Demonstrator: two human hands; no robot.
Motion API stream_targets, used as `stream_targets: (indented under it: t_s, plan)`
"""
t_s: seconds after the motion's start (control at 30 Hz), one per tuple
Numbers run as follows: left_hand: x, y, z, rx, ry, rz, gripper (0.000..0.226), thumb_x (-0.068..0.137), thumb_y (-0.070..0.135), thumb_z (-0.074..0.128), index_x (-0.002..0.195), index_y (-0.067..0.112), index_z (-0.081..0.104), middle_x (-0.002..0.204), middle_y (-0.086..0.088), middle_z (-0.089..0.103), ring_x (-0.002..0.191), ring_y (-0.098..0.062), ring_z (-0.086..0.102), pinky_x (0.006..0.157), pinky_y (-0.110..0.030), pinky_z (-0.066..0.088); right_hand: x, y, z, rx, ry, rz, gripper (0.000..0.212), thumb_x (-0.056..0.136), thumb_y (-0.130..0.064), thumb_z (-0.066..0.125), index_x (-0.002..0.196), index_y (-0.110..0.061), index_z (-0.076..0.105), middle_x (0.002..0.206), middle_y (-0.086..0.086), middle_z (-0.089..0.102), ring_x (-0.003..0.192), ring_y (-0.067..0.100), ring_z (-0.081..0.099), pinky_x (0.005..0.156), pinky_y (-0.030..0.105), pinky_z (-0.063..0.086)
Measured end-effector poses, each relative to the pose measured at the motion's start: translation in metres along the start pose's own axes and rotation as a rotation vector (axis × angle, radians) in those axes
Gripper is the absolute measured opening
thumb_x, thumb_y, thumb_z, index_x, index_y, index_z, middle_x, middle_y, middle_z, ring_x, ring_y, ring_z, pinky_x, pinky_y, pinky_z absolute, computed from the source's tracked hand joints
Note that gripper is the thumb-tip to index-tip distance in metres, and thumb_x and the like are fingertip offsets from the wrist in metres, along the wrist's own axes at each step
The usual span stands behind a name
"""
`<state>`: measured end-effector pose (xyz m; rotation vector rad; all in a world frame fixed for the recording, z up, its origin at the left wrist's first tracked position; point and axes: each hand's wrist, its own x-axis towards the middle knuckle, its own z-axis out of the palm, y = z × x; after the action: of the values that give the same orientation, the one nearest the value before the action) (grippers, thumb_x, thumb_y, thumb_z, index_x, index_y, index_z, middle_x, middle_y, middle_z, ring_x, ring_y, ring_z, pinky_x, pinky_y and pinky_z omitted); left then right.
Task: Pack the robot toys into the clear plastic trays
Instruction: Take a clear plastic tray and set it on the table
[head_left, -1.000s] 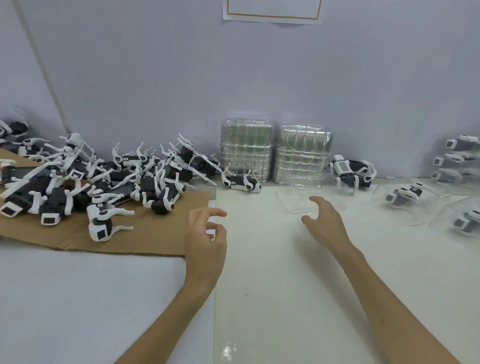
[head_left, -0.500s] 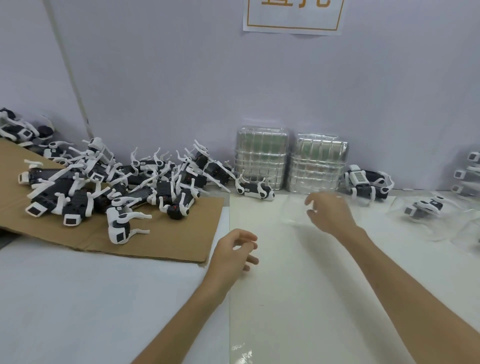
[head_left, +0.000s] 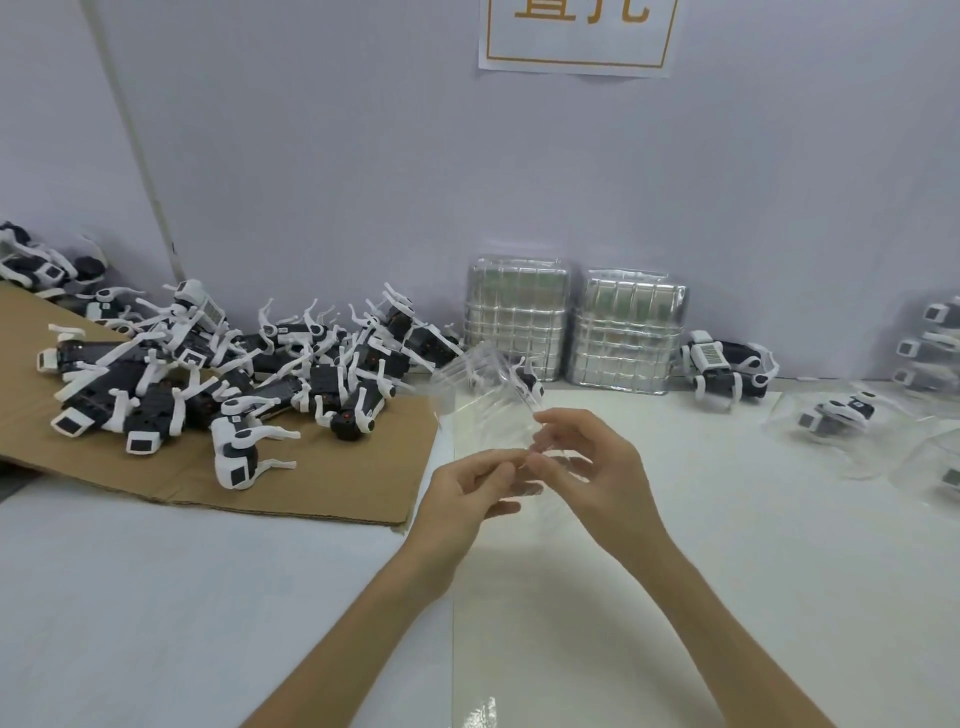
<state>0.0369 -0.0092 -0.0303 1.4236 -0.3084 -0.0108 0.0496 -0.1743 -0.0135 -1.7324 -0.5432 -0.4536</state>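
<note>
Both hands have met mid-table: left hand (head_left: 462, 493) and right hand (head_left: 597, 467) pinch a lifted clear tray (head_left: 483, 400) by its near edge, fingers curled. Cardboard (head_left: 337, 467) at left bears the toy pile (head_left: 208, 374). Tray stacks (head_left: 514, 322) stand far. Packed trays (head_left: 776, 423) at right each hold one toy (head_left: 836, 415).
</note>
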Motion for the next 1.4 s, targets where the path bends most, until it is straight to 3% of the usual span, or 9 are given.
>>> stream_targets:
  t_s: [0.1, 0.23, 0.33, 0.43, 0.63, 0.87, 1.03, 1.4]
  plan:
    - [0.001, -0.002, 0.001, -0.117, 0.068, 0.006, 0.021, 0.101, 0.009, 0.053, 0.107, 0.013, 0.072, 0.103, -0.008, 0.077, 0.099, -0.025, 0.074, 0.076, -0.025, 0.057, 0.000, 0.003, 0.000, -0.072, -0.006, 0.063, 0.026, 0.084, -0.015, 0.079, 0.105, -0.025, 0.068, 0.091, -0.008, 0.067, 0.093, 0.013, 0.068, 0.075, 0.022, 0.054]
    - [0.002, -0.002, 0.000, -0.191, 0.181, 0.026, 0.010, 0.089, 0.014, 0.066, 0.091, 0.011, 0.075, 0.092, -0.017, 0.077, 0.088, -0.030, 0.075, 0.068, -0.026, 0.058, 0.000, 0.006, 0.001, -0.088, -0.051, 0.135, 0.012, 0.085, -0.026, 0.078, 0.082, -0.030, 0.067, 0.082, -0.007, 0.071, 0.075, 0.013, 0.070, 0.071, 0.025, 0.055]
    - [0.002, -0.002, -0.003, -0.199, 0.224, 0.018, 0.009, 0.079, 0.018, 0.072, 0.082, 0.011, 0.076, 0.086, -0.019, 0.076, 0.081, -0.030, 0.076, 0.063, -0.027, 0.058, 0.000, 0.007, 0.002, -0.073, -0.106, 0.147, 0.008, 0.088, -0.023, 0.075, 0.090, -0.027, 0.069, 0.086, -0.011, 0.073, 0.075, 0.013, 0.072, 0.072, 0.021, 0.054]
    - [0.002, -0.003, -0.005, -0.164, 0.262, 0.013, 0.007, 0.086, 0.009, 0.071, 0.080, 0.007, 0.073, 0.083, -0.018, 0.076, 0.077, -0.029, 0.076, 0.060, -0.027, 0.059, -0.002, 0.008, 0.006, -0.075, -0.114, 0.131, 0.013, 0.089, -0.017, 0.074, 0.098, -0.026, 0.071, 0.087, -0.012, 0.073, 0.074, 0.011, 0.072, 0.072, 0.016, 0.052]
    - [0.003, -0.004, -0.002, -0.083, 0.241, 0.014, 0.016, 0.093, 0.011, 0.066, 0.080, 0.003, 0.060, 0.084, -0.014, 0.076, 0.079, -0.030, 0.076, 0.059, -0.029, 0.058, -0.001, 0.009, 0.005, -0.070, -0.032, 0.114, 0.017, 0.084, -0.016, 0.078, 0.090, -0.029, 0.070, 0.079, -0.007, 0.072, 0.069, 0.014, 0.070, 0.066, 0.015, 0.049]
    - [0.003, -0.004, -0.001, -0.004, 0.244, 0.015, 0.011, 0.096, 0.015, 0.064, 0.091, 0.005, 0.065, 0.085, -0.012, 0.077, 0.077, -0.029, 0.075, 0.061, -0.028, 0.058, 0.001, 0.013, 0.002, -0.066, 0.007, 0.109, 0.022, 0.086, -0.018, 0.077, 0.099, -0.033, 0.067, 0.082, -0.005, 0.073, 0.075, 0.016, 0.070, 0.075, 0.027, 0.051]
    - [0.006, 0.001, -0.009, -0.002, 0.246, 0.035, 0.011, 0.100, 0.009, 0.057, 0.101, 0.007, 0.068, 0.088, -0.010, 0.077, 0.078, -0.027, 0.075, 0.061, -0.023, 0.055, 0.003, 0.010, 0.001, -0.010, -0.001, 0.085, 0.027, 0.093, -0.013, 0.069, 0.110, -0.033, 0.068, 0.088, -0.004, 0.074, 0.077, 0.015, 0.071, 0.079, 0.014, 0.047]
    - [0.008, 0.005, -0.014, 0.090, 0.208, 0.002, 0.010, 0.097, 0.013, 0.061, 0.092, 0.010, 0.070, 0.089, -0.001, 0.077, 0.077, -0.015, 0.072, 0.063, -0.019, 0.051, 0.001, 0.009, -0.003, -0.044, 0.078, 0.034, 0.027, 0.087, -0.013, 0.075, 0.107, -0.031, 0.072, 0.085, -0.007, 0.074, 0.078, 0.016, 0.070, 0.083, 0.021, 0.051]
